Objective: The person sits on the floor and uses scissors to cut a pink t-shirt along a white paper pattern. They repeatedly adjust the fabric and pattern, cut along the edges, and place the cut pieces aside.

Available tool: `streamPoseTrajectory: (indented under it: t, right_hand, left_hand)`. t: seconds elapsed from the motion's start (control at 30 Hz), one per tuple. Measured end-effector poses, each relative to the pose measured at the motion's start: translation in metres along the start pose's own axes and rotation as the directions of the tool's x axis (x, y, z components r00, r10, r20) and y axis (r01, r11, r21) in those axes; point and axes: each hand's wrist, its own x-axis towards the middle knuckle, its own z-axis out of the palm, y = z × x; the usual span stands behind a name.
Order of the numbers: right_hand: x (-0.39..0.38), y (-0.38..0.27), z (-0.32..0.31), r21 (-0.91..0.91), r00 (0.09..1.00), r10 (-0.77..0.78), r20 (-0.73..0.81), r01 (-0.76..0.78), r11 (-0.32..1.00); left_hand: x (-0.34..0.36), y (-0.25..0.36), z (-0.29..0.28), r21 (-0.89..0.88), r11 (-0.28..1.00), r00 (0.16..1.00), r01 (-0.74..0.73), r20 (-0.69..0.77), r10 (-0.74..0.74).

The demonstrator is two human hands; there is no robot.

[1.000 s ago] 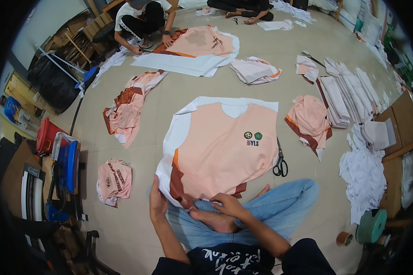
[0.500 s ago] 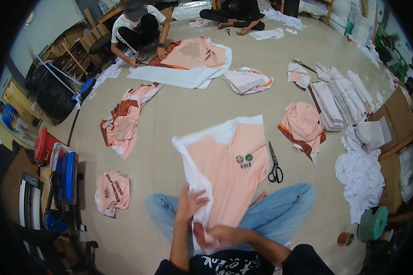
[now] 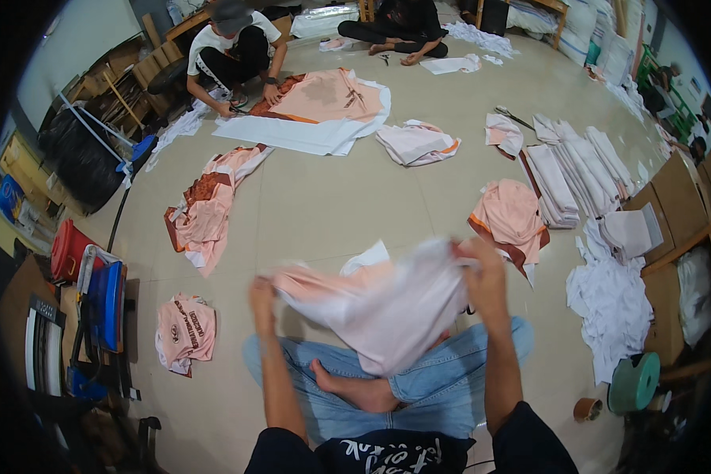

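A cut fabric panel (image 3: 407, 312), peach with a white edge and pale reverse side, hangs stretched between my hands above my crossed legs. My left hand (image 3: 263, 294) is closed on its left end. My right hand (image 3: 483, 265) grips the right end, where a dark red bit shows at the fingers. Motion blurs the cloth. Its far white corner (image 3: 369, 257) sticks out beyond the raised part. The black scissors on the floor are mostly hidden behind the cloth and my right arm. Right of that hand lies a crumpled peach bundle (image 3: 507, 217) with dark red trim.
Peach cloth pieces (image 3: 209, 205) lie at left, with a folded printed one (image 3: 186, 330) nearer. Folded white stacks (image 3: 557, 182) and white scraps (image 3: 612, 304) are at right. Across the floor a co-worker (image 3: 233, 55) cuts a large panel (image 3: 324, 99); another person (image 3: 399, 35) sits behind.
The panel has been lifted and turned, its printed emblems no longer showing. My right hand has moved from near my lap up to the far right; my left hand has moved left and up.
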Motion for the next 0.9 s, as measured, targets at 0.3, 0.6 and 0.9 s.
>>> streamPoseTrajectory:
  t: [0.3,0.6,0.9]
  right_hand:
    - [-0.008,0.02,-0.021,0.384,0.964,0.02,-0.264,0.086,0.919]
    - [-0.078,0.118,0.026,0.369,0.946,0.179,0.27,-0.273,0.888]
    - [-0.136,0.182,0.063,-0.056,0.907,0.337,0.253,-0.334,0.941]
  left_hand:
    - [-0.071,0.244,-0.079,-0.217,0.97,0.828,-0.112,-0.56,-0.029]
    - [-0.182,0.097,-0.201,0.056,0.881,0.764,0.471,-0.525,-0.375]
    - [-0.169,0.052,-0.077,0.825,0.55,0.987,0.13,-0.163,0.01]
